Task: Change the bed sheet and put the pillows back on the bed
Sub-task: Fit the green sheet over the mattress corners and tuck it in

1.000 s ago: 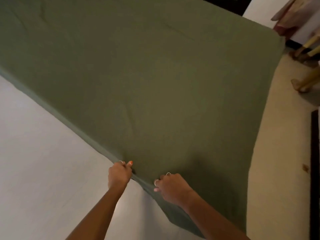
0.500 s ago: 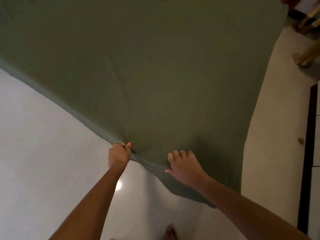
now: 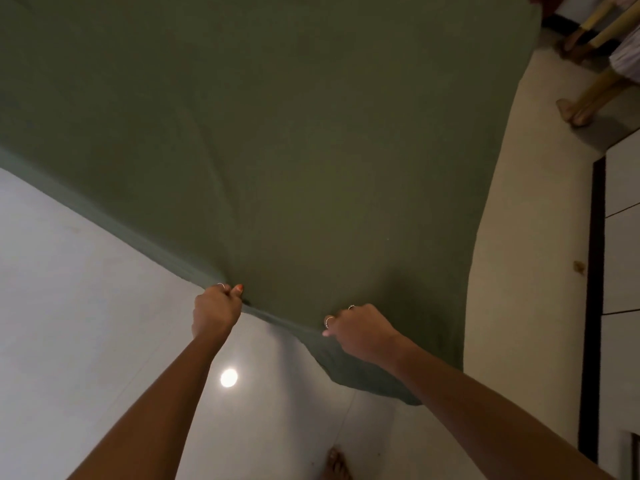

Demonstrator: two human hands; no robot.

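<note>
Right hand [image 3: 360, 332] back to fist on sheet [image 3: 294, 150] edge, prev. flat.

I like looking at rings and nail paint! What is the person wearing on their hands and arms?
Both arms are bare, with no sleeves, watch or bracelets in view. The left hand has a thin ring and an orange-red painted thumbnail. The right hand wears two thin silvery rings and has a pale nail showing.

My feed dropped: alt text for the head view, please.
Both hands, left hand and right hand, grip one edge of a green sheet spread out ahead. Pale floor lies below.
</note>
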